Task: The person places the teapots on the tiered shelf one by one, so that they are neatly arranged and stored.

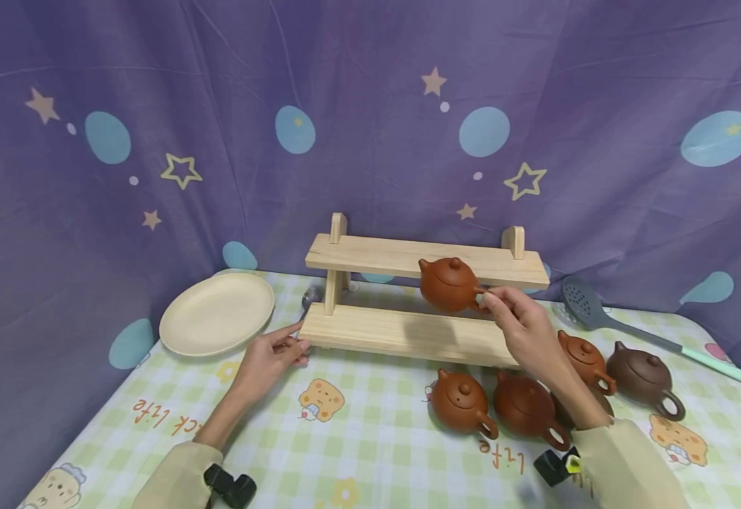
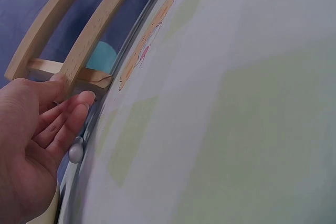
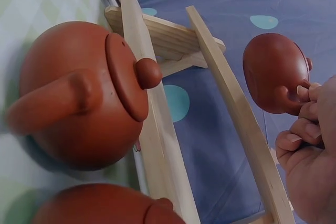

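Head view: pinches wooden shelf (image 1: 377, 258) by lower board's (image 1: 370, 329) left end, near table's (image 1: 269, 452) far edge, with left hand (image 1: 271, 359); holds reddish-brown teapot (image 1: 450, 285) by handle with right hand (image 1: 526, 329), raised above lower board.

The left arm (image 1: 223, 418) slants forward and inward; its left grip (image 1: 275, 355) pinches between thumb and forefinger, the other fingers (image 2: 67, 130) gently bent. The right arm (image 1: 580, 401) reaches forward, also angled inward; its right grip (image 1: 524, 326) pinches between thumb and forefinger, the remaining fingers curled; the two stand well apart.
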